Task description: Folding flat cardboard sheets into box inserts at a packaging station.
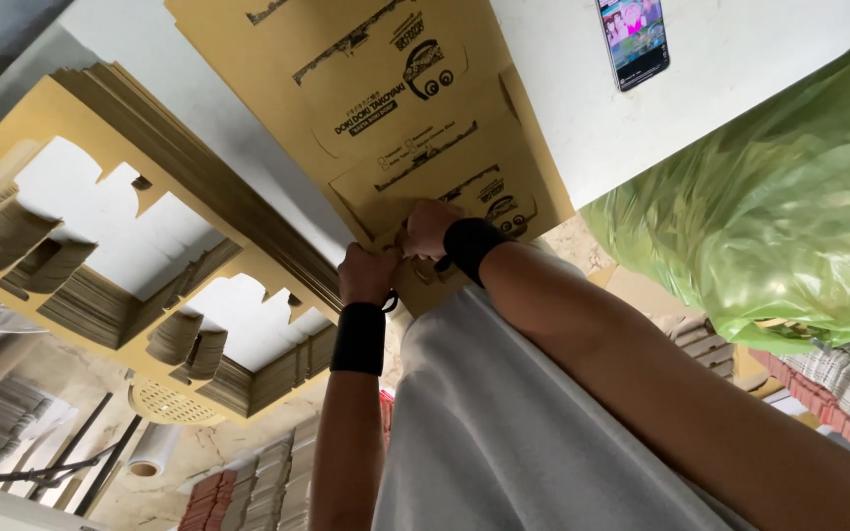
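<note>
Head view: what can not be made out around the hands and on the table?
Head view only.
Left hand, right hand: fingers hidden by their own backs; grip on the cardboard unclear.
Cardboard: top cut off by the upper edge.
Phone: top cut off by the upper edge; screen too small.
Bag: contents veiled by green plastic.

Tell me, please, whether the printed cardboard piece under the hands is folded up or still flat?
Mostly flat: the cardboard blank lies spread on the white table; both hands grip its near edge.

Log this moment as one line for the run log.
left hand and right hand: gripping flat cardboard box blank edge | white table | phone beside
</note>
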